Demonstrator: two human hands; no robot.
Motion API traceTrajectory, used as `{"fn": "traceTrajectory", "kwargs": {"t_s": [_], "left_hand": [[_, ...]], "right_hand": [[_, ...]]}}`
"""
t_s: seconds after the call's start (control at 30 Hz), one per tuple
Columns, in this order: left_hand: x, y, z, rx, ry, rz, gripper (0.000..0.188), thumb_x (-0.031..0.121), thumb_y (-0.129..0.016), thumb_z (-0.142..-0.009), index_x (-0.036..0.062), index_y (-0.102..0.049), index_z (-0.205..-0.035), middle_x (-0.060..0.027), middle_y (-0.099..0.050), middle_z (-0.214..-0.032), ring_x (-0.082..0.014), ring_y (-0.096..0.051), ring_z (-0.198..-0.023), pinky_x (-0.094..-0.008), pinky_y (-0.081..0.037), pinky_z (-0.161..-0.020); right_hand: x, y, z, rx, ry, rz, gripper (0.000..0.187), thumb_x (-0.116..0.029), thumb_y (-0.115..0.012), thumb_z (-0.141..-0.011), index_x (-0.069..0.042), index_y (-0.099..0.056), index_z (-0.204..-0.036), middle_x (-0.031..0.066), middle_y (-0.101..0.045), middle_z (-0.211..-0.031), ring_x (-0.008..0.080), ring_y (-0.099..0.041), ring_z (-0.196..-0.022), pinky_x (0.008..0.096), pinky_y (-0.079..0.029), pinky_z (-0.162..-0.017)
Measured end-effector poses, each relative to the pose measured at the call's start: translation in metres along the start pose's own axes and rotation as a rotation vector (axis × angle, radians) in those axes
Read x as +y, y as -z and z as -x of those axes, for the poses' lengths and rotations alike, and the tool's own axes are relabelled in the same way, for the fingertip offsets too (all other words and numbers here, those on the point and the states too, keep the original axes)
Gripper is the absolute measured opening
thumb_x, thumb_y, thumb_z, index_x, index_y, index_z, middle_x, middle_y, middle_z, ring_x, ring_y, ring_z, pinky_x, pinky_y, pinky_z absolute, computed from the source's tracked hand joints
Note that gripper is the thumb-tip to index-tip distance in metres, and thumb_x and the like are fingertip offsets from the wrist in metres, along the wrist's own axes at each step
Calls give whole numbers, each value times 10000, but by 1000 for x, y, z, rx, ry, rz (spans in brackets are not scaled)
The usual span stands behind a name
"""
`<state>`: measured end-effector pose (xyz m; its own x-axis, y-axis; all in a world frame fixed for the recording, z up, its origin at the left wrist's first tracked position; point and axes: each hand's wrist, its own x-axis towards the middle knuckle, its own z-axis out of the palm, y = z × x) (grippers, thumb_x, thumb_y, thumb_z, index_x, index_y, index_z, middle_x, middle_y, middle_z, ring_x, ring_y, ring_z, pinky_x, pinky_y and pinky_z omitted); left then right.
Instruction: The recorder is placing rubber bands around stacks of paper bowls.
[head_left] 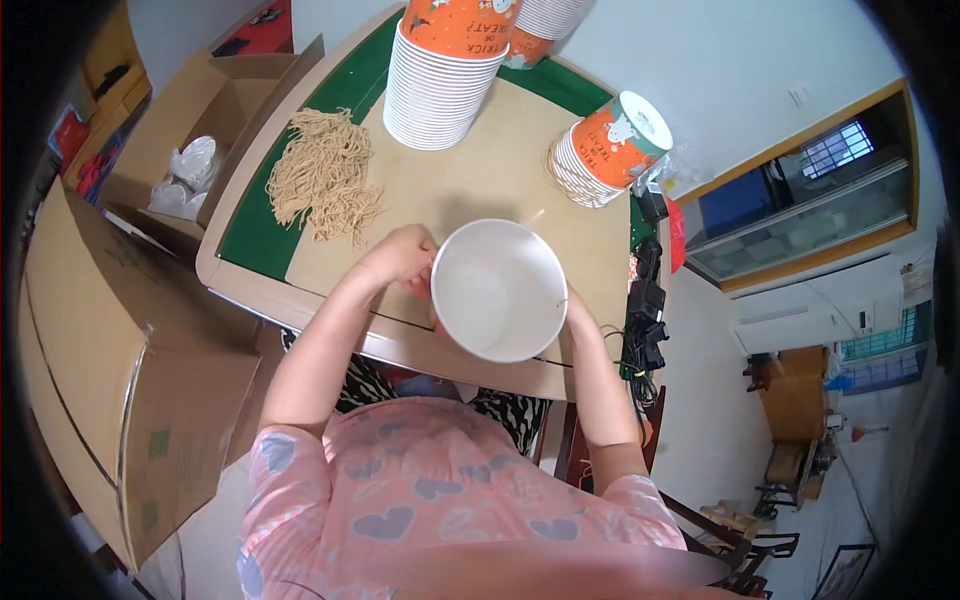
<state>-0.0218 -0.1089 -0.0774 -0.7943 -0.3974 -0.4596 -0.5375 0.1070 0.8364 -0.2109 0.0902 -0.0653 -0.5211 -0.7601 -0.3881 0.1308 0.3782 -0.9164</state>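
A white-lined paper bucket point(490, 295) is tilted with its round mouth facing up toward me, over the near part of the table. My left hand point(405, 258) is at the bucket's left wall, its fingers curled and pinched together; whatever is between them is too small to make out. On the opposite side, my right hand point(574, 308) holds the bucket's right wall, most of its fingers hidden behind it. A small dark mark or thread end shows at the right rim. Left of the bucket lies a loose heap of tan cords point(325, 175).
A tall stack of orange and white paper buckets point(445, 90) stands at the back, with another stack point(535, 35) behind it. A shorter upside-down stack point(605, 150) with cords is at right. Black power adapters point(645, 310) line the table's right edge. Open cardboard boxes point(150, 400) stand left.
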Motion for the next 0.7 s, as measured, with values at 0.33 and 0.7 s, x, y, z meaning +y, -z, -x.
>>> {"fn": "traceTrajectory", "kwargs": {"t_s": [0.33,0.7], "left_hand": [[-11,-37,-17,320,-311,613,211,199,-587,-903,-2,-643,-881,-43,-630,-710,-120,-579,-614,-265,-473,-549],[-47,-68,-27,819,-490,12,101,143,-609,-842,50,-640,-866,-132,-650,-798,-306,-634,-696,-381,-506,-626]], "right_hand": [[-161,74,6,474,622,946,364,-22,-428,-907,-29,-544,-1252,67,-616,-1048,94,-548,-884,263,-460,-780],[-285,169,-75,1078,1474,1040,276,114,-446,-707,-17,-583,-907,133,-540,-899,315,-542,-872,353,-445,-769]]}}
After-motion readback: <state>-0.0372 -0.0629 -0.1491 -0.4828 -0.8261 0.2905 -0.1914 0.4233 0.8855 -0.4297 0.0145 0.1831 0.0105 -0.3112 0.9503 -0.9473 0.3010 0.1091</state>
